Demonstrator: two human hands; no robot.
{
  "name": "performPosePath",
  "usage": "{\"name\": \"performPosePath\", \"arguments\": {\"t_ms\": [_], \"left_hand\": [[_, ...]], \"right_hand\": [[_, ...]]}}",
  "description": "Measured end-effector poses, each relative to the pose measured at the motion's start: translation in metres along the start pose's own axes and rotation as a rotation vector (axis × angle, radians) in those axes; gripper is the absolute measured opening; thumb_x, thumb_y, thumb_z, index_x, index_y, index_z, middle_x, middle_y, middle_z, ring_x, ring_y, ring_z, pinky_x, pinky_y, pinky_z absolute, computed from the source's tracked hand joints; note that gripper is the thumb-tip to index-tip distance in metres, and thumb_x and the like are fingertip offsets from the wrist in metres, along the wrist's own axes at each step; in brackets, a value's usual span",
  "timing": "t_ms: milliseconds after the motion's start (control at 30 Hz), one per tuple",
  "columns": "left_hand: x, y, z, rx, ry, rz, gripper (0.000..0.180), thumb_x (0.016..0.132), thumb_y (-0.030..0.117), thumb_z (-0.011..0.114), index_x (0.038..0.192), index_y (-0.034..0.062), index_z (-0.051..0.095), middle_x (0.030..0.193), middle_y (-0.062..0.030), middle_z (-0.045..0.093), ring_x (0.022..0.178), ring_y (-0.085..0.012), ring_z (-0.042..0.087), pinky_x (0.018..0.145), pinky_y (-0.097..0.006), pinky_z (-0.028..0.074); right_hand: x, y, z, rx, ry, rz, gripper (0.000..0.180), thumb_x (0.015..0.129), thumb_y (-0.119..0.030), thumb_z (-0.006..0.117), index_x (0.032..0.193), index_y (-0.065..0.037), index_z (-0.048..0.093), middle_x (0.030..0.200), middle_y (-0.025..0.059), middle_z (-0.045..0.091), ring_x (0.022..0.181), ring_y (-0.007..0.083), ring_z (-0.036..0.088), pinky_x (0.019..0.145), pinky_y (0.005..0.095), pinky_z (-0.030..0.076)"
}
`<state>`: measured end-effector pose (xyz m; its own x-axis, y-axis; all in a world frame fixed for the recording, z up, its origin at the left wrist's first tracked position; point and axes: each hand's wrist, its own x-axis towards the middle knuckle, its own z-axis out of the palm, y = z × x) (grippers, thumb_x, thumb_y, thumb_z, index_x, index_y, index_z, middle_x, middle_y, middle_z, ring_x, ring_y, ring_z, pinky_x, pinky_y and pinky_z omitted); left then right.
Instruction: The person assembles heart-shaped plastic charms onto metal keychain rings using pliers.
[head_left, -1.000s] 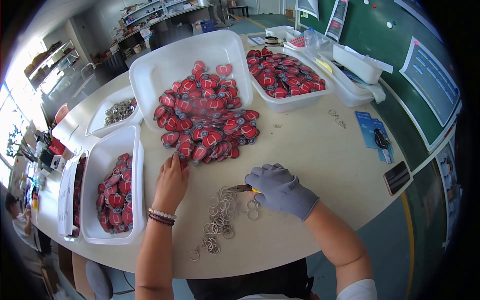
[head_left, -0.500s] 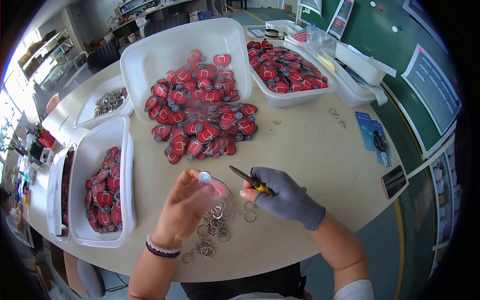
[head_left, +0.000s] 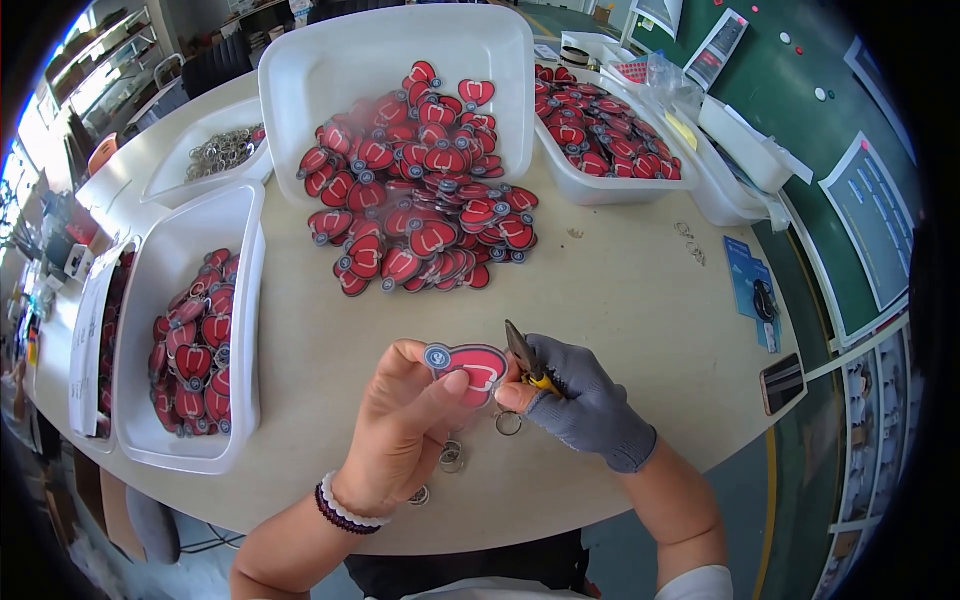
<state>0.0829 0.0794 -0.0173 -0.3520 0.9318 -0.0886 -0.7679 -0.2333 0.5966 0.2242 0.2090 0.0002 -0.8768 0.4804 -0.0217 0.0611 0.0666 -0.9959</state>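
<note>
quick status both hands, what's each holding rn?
Left hand: closed on a red heart-shaped tag, pinched in its fingers.
Right hand, grey glove: closed on small pliers, their tip at the tag's edge.

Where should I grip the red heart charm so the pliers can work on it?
Pinch the charm by its broad red body from the left, as the left hand does, thumb across the face. That leaves the right edge bare beside the pliers in the right hand, with a loose ring just below.
</note>
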Motion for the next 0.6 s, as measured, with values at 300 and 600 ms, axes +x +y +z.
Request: {"name": "performPosePath", "arguments": {"t_ms": [300,600], "left_hand": [[-0.002,0.000,0.006,-0.020,-0.088,-0.008,0.019,0.093,-0.002,0.059,0.107,0.0077,0.049,0.103,-0.0107,0.064,0.103,-0.0222,0.065,0.090,-0.034,0.055],[0.001,0.015,0.003,1.343,-0.353,0.503,0.033,0.079,-0.012,0.063,0.109,-0.0001,0.059,0.107,-0.0126,0.060,0.099,-0.0265,0.063,0.080,-0.033,0.054]], "right_hand": [[-0.006,-0.005,-0.009,0.096,-0.104,0.057,0.017,0.090,-0.015,0.068,0.096,-0.002,0.059,0.081,-0.0012,0.057,0.073,0.0061,0.050,0.065,0.0257,0.043],[-0.012,0.002,-0.003,-0.066,0.015,-0.081,0.013,0.091,-0.012,0.067,0.095,-0.004,0.058,0.082,0.0004,0.058,0.072,0.0067,0.053,0.065,0.0244,0.044]]}}
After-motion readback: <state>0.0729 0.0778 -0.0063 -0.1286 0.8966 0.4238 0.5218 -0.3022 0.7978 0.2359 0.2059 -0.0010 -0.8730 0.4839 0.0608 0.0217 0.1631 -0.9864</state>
